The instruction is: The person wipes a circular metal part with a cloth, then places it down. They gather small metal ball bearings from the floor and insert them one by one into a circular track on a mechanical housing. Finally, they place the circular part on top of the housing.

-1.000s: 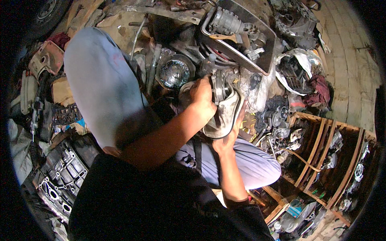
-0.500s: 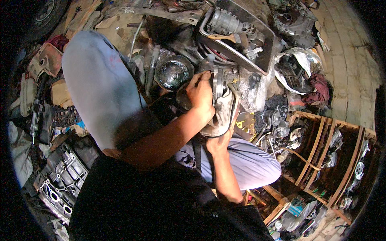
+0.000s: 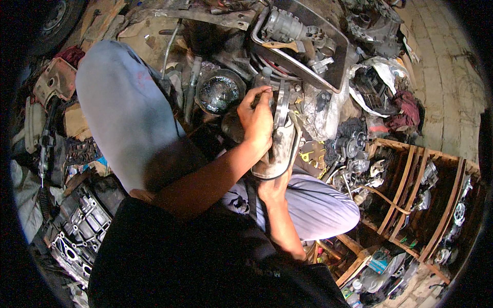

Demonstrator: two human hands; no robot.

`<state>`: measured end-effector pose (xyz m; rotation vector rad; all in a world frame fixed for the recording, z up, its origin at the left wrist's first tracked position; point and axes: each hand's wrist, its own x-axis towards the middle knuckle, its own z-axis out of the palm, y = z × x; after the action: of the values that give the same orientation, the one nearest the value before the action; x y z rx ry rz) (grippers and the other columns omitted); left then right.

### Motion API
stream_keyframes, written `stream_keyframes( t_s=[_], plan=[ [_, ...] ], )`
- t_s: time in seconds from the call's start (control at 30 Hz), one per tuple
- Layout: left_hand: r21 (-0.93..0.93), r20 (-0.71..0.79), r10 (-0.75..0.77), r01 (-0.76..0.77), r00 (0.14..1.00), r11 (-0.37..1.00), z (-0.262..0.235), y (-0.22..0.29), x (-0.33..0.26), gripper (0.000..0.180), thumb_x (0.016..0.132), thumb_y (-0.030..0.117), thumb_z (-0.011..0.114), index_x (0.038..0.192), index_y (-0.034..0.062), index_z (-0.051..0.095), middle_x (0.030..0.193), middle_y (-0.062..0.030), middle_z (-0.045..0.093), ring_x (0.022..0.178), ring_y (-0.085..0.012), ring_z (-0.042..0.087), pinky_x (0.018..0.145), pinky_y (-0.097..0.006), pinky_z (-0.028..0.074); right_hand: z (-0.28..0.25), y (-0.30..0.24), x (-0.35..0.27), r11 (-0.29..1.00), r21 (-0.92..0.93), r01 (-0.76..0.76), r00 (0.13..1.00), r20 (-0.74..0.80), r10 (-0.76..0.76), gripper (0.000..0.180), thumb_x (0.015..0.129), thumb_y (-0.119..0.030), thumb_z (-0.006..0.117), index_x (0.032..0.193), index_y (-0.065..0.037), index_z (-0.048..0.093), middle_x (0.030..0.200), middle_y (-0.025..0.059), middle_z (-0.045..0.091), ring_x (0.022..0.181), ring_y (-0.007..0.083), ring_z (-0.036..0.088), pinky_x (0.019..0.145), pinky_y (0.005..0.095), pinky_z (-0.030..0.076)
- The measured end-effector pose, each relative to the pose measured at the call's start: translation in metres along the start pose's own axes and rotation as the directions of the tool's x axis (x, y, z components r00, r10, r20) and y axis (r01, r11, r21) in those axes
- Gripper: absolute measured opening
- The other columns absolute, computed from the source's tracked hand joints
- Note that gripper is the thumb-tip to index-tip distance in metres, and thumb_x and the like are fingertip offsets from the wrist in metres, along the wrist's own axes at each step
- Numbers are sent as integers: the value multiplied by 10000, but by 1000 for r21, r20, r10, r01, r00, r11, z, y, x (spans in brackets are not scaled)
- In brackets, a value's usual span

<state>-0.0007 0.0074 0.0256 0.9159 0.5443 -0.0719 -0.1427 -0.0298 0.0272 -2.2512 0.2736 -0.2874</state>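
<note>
Between my hands, above my crossed legs, is a worn grey-white metal housing (image 3: 276, 154) with a dark rim and a shiny metal ring at its upper end. My left hand (image 3: 257, 120) is curled at the upper left side of this housing, close to the ring; its fingertips are partly hidden. From below, my right hand (image 3: 273, 190) supports the lower end, with most of its fingers hidden behind the housing. Left of my left hand sits a dark round bowl (image 3: 220, 92) with wet, shiny contents. A clear plastic bottle (image 3: 263, 77) stands just beyond my hands.
Ahead, a dark rectangular tub (image 3: 328, 82) holds a cylindrical metal part (image 3: 281, 24) and a paintbrush (image 3: 281, 45). A wooden rack (image 3: 405, 185) with metal parts lies right. Engine castings (image 3: 82, 226) lie at lower left. A white sack (image 3: 362, 100) stands at far right.
The housing has shifted slightly left and down and is turned a little. My left fingers have moved a little up its side; my right hand has moved with it.
</note>
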Motion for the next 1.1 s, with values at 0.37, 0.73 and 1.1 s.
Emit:
stream_keyframes(
  t_s=[0.37, 0.73, 1.1],
  plan=[
    [113, 304, 121, -162, 945, 980, -10, -7, -1, 123, 874, 36, 625, 955, -10, 706, 957, -40, 704, 932, -120, 608, 879, -253, 456, -17, -66, 46, 957, -274, 98, 974, -170, -148, 559, 893, -135, 550, 1424, 6, 447, 1504, 335, 323, 1436, 537, 203, 1151, 650, 130],
    [199, 401, 36, -126, 915, 972, -13, -14, -4, 116, 919, 82, 636, 985, 12, 700, 979, -36, 703, 950, -122, 612, 894, -257, 453, -35, -80, 32, 926, -368, 85, 995, -23, -101, 656, 840, -127, 570, 1443, 50, 380, 1526, 341, 263, 1441, 569, 126, 1139, 677, 114],
    [53, 561, -199, 205, 803, 977, -8, 12, -7, 142, 941, 49, 587, 1068, 70, 647, 1047, 0, 619, 991, -92, 550, 910, -243, 425, -71, -56, 62, 909, -410, 73, 971, -179, -159, 486, 847, -61, 565, 1331, -19, 570, 1471, 260, 444, 1457, 440, 265, 1174, 561, 162]
  ],
)
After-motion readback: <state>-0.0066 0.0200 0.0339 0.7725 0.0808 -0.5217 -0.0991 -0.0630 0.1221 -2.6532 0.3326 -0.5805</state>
